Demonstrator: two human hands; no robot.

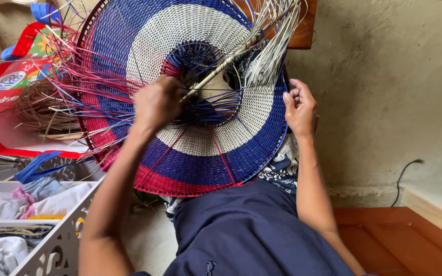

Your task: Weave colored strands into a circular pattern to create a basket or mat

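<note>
A large round woven piece [200, 153] with rings of red, blue and white rests tilted against my lap. My left hand [157, 102] is closed on a pale rod wrapped in strands [221, 69] near the dark blue centre of the weave. My right hand [299, 108] grips the right rim of the woven piece, fingers curled over the blue edge. A bundle of loose white strands [274, 36] fans out at the top. Loose red and blue strands [83, 87] stick out from the left edge.
A red printed bag [6, 87] with a coil of brown fibre [42, 105] lies at left. A white openwork crate [60, 240] holding cloth stands at lower left. A plastered wall, a black cable [405, 176] and a red-brown floor [384, 245] are at right.
</note>
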